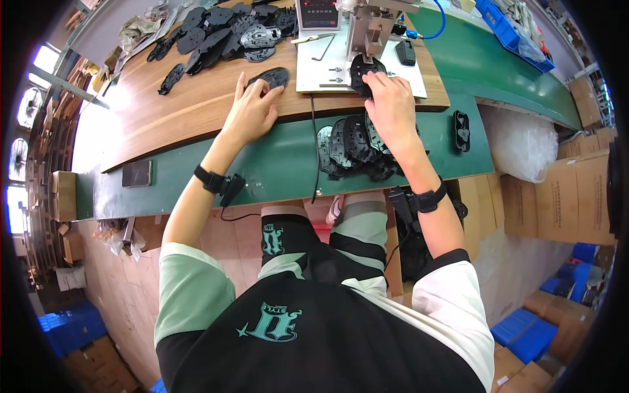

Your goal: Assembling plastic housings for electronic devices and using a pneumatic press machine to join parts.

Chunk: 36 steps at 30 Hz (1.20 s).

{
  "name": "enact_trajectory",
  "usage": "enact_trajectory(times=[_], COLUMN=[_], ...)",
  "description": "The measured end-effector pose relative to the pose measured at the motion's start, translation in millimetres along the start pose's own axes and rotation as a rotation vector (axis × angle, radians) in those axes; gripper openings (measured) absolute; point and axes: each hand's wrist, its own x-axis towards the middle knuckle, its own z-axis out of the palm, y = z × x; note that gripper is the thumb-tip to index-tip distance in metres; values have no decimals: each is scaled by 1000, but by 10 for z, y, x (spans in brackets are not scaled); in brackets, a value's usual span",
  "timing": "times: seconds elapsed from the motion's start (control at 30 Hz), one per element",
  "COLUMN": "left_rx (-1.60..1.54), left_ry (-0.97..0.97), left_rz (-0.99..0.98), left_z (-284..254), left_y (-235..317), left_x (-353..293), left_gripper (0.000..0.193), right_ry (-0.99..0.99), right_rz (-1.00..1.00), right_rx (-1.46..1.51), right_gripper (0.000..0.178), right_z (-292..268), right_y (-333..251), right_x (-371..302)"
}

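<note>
My right hand (393, 111) pinches the near end of a black oval plastic plate (360, 67), which lies under the head of a bench press machine (372, 33). On the wooden board, my left hand (252, 110) has its fingers apart at the near edge of another black oval plate (274, 77). Whether the fingertips touch that plate is hard to see. Close below my right wrist, a row of similar black plates (354, 144) leans together on the green bench. A large heap of black plates (226, 33) covers the back left of the board.
On the machine's white base lie a hex key (323, 49) and small screws. A control box (319, 14) stands behind. A phone (137, 173) rests on the green bench (275, 177) at the left; a black plastic part (461, 131) lies right. Cartons (563, 196) stand right.
</note>
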Motion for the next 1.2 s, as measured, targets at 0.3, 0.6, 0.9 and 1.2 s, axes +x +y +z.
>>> enact_trajectory(times=[0.3, 0.6, 0.9, 1.2], left_rx=[-37, 21, -96, -213], left_ry=[35, 125, 226, 379], left_rz=[28, -5, -7, 262], left_z=[-208, -308, -407, -418], left_y=[107, 220, 322, 901], left_x=[-440, -558, -485, 138], left_gripper=[66, 72, 52, 53], right_ry=[66, 47, 56, 127], right_rz=[-24, -19, -21, 127], right_rx=[30, 16, 20, 514], right_gripper=[48, 47, 46, 33], right_z=[1, 14, 13, -282], right_y=[-20, -6, -33, 205], right_x=[-14, -14, -6, -21])
